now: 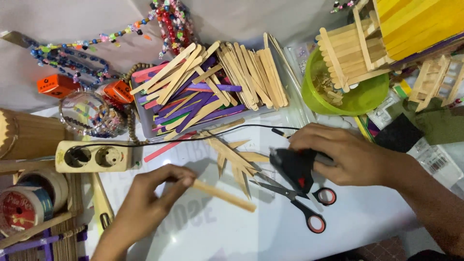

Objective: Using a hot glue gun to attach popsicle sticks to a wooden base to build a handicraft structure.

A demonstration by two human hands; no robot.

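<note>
The left hand (154,191) pinches one end of a plain wooden craft stick (224,195) between thumb and fingertips, fingers closed on it; the stick runs out to the right and slightly down over the white tabletop (367,217). The right hand (345,154) is wrapped around a black glue gun (294,166), fingers clamped on its body, with the gun's front end pointing left and down toward the stick. A thin black cord (193,137) runs from the gun across the table to a cream power strip (94,156) at the left.

Just below the gun lie scissors (299,203) with black handles ringed in red, blades pointing up and left. Between the two hands sits a small fan of pointed cut stick pieces (234,159), touching one another. Behind them a clear tray (145,126) holds a heap of plain, purple, pink and green craft sticks (208,82). To its right stands a lime-green bowl (367,99) with small wood scraps inside, and a model house of sticks (367,46) with a yellow roof leans over the bowl's rim.

At the far left are strings of coloured beads (72,55), two orange boxes (58,84), a clear round container (87,112) of beads, and rolls of tape (24,205) near the lower left corner
</note>
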